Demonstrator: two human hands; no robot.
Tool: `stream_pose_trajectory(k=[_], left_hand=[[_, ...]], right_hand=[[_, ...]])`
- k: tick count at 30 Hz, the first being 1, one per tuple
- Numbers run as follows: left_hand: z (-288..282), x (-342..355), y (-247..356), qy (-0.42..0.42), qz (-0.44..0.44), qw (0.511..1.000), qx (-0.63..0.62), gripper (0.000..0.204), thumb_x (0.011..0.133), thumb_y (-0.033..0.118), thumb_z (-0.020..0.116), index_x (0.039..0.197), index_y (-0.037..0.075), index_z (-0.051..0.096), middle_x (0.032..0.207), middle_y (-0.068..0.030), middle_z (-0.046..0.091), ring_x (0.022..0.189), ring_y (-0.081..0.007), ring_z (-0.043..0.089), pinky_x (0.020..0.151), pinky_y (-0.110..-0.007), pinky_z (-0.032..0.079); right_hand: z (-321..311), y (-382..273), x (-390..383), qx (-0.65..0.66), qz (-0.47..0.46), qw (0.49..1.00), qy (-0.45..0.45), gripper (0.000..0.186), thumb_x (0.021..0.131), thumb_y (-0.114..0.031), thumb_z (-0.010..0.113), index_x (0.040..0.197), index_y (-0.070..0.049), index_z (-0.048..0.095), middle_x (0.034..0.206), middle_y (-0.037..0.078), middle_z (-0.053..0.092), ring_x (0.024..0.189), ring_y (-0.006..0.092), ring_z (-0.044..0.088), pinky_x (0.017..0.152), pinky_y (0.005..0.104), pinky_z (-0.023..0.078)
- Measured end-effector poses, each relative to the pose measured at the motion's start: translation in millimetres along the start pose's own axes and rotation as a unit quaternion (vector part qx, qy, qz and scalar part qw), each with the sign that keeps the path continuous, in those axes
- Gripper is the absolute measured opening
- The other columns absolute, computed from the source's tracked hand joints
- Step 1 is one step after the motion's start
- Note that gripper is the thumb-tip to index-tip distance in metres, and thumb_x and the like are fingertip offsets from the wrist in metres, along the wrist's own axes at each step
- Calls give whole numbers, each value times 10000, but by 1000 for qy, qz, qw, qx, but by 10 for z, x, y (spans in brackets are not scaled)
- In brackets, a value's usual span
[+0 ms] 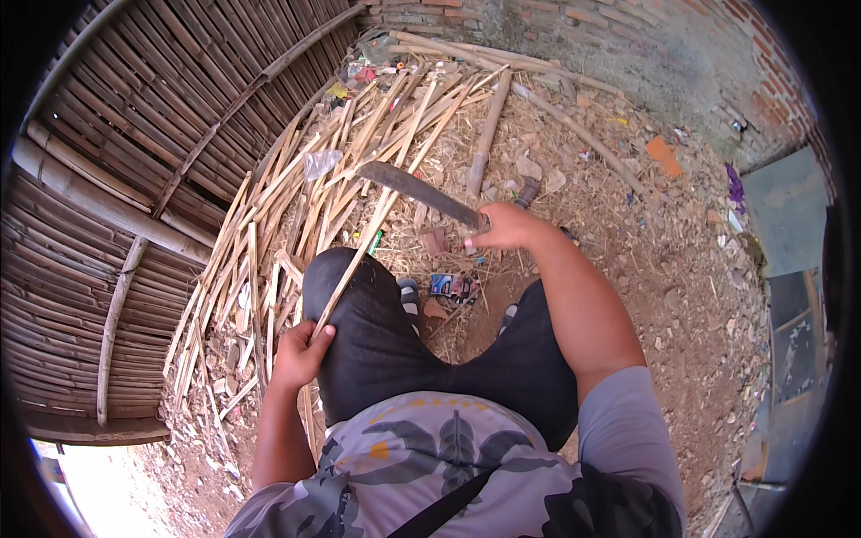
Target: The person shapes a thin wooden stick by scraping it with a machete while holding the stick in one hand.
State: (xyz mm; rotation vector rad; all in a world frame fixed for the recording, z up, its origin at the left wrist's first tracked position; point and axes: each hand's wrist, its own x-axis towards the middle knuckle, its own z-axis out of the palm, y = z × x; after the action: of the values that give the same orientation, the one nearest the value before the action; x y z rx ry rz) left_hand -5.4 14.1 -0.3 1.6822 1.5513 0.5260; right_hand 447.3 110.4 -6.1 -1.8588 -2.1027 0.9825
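My right hand (508, 226) is closed round the handle of a machete (421, 191); its dark, broad blade points to the far left. My left hand (303, 354) grips a long split bamboo strip (354, 262) beside my left knee. The strip slants up across that knee and away to the far right. The machete blade lies over the strip's line in this view; whether they touch I cannot tell. Beyond and to the left lies a loose pile of similar bamboo strips (260, 235). The machete's handle is mostly hidden in my fist.
A bamboo slat wall (193, 117) stands at the left, and a brick wall (628, 40) at the back. Bamboo poles (491, 130) lie on the littered dirt floor (664, 305). A crumpled printed packet (455, 287) rests between my feet. Grey panels (789, 215) lean at the right.
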Motion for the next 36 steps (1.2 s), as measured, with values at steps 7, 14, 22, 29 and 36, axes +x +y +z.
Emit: stream_pose_trajectory(k=[7, 14, 22, 29, 36], left_hand=[[7, -12, 42, 14, 1, 1000, -3, 413, 978, 344, 722, 759, 11, 614, 625, -3, 534, 623, -94, 458, 565, -329, 402], [-10, -6, 39, -3, 4, 1000, -3, 373, 1011, 317, 689, 782, 35, 606, 682, 63, 520, 664, -56, 423, 582, -282, 369], [-5, 30, -68, -12, 18, 999, -39, 388, 1009, 319, 693, 761, 36, 595, 657, 53, 514, 644, -55, 422, 562, -287, 363], [-12, 37, -108, -16, 13, 998, -61, 385, 1010, 313, 693, 756, 40, 595, 658, 59, 510, 638, -49, 409, 555, -283, 350], [44, 4, -78, 12, -5, 998, -67, 389, 997, 334, 710, 762, 40, 614, 634, 54, 511, 616, -57, 407, 543, -290, 351]], right_hand=[[-11, -56, -27, -2, 11, 1000, 0, 572, 829, -453, 829, 1143, 7, 701, 1017, 216, 741, 959, 319, 726, 889, 402, 544], [2, -35, -5, -23, 6, 1000, 4, 570, 834, -452, 824, 1166, -5, 702, 1047, 221, 739, 1011, 329, 715, 928, 407, 531], [22, -17, 18, -10, 12, 1000, -1, 565, 797, -450, 832, 1108, 7, 716, 1033, 236, 734, 998, 365, 713, 903, 427, 538], [3, -60, -22, -25, 8, 999, -39, 609, 782, -461, 833, 1127, 24, 708, 1024, 240, 731, 1012, 373, 709, 895, 435, 540], [-135, -102, -68, -15, 6, 1000, 16, 538, 795, -453, 819, 1108, -27, 719, 1016, 217, 733, 989, 374, 709, 879, 449, 540]])
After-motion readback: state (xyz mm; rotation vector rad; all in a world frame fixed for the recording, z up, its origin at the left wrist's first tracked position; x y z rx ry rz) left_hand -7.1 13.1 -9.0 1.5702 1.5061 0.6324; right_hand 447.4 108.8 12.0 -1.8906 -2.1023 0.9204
